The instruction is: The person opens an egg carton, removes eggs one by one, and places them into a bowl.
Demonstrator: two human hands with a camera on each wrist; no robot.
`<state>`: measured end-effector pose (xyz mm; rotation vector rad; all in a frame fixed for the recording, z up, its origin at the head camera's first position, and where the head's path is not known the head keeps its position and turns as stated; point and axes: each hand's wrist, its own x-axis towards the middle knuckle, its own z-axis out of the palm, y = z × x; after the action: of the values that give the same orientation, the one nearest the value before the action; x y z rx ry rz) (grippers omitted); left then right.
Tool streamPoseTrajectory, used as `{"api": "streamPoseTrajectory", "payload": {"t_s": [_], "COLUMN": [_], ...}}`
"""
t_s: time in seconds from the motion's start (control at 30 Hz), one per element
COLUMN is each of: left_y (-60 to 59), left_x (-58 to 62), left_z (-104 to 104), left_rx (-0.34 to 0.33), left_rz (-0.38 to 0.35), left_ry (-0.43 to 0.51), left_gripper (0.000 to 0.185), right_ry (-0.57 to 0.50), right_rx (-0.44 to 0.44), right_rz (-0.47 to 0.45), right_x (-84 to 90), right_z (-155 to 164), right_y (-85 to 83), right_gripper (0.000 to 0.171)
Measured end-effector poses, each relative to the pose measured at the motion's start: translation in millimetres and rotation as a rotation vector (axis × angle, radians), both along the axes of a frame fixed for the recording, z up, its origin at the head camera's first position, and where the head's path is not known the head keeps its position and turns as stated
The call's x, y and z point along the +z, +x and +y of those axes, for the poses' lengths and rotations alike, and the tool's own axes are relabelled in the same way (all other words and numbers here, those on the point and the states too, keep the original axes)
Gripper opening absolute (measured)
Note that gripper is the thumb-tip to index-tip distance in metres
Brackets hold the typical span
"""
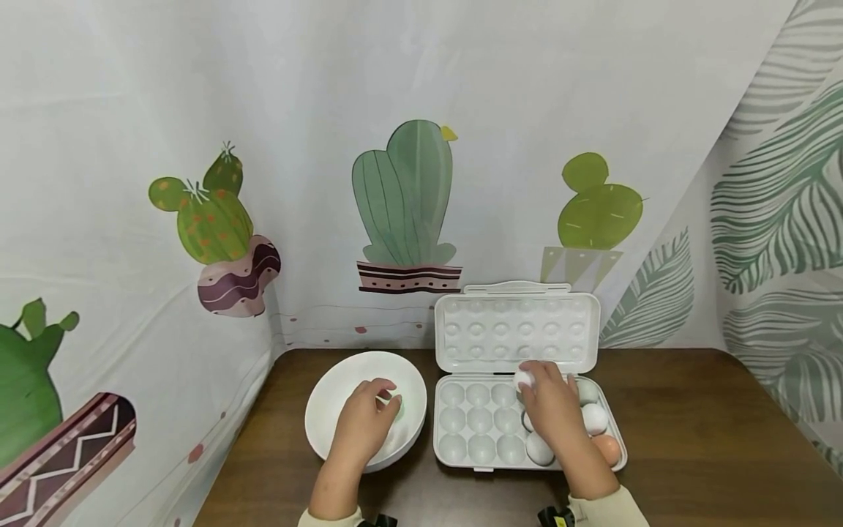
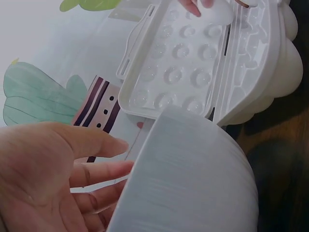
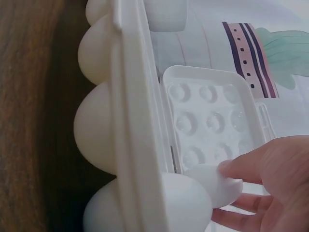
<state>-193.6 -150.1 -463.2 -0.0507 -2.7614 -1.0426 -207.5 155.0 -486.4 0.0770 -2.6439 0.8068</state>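
My right hand (image 1: 552, 402) pinches a white egg (image 1: 525, 379) between thumb and fingers, over the back row of an egg carton (image 1: 479, 466). The right wrist view shows the thumb on the held egg (image 3: 212, 185), beside another white egg (image 3: 186, 203) in the carton. The carton's lid (image 1: 516, 333) stands raised at the back. On the left, my left hand (image 1: 365, 417) hovers over a white bowl (image 1: 323, 410), its fingers bent loosely and apart from the thumb. Something pale green (image 1: 401, 410) shows beside its thumb. In the left wrist view, the bowl's wall (image 2: 193, 174) hides some fingertips.
A white egg (image 1: 540, 449), another white egg (image 1: 595, 419), a brown egg (image 1: 606, 449) and a pale greenish egg (image 1: 587, 391) sit in the carton's right part. Bare cups (image 1: 479, 419) fill its left part. A cactus-print cloth (image 1: 303, 219) hangs behind the brown table (image 1: 691, 439).
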Motion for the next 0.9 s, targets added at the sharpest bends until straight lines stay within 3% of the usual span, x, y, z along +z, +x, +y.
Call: {"api": "streamPoseTrajectory", "payload": {"t_s": [0.23,0.53,0.9], "left_y": [0.7,3.9,9.7], "left_x": [3.9,1.9,6.2], "left_z": [5,17,31], "left_rx": [-0.028,-0.086,-0.169], "left_rz": [0.051,0.132,0.209], "left_ry": [0.027,0.067,0.111], "left_gripper": [0.016,0.020,0.028], "right_ry": [-0.014,-0.068,-0.104], "right_rx": [0.033,0.092,0.147], "right_rz": [0.121,0.199,0.185], "right_x": [4.7,6.5,17.0], "right_z": [-2,-5,-16], "right_y": [0.2,2.9,11.4], "right_gripper": [0.032,0.035,0.036]}}
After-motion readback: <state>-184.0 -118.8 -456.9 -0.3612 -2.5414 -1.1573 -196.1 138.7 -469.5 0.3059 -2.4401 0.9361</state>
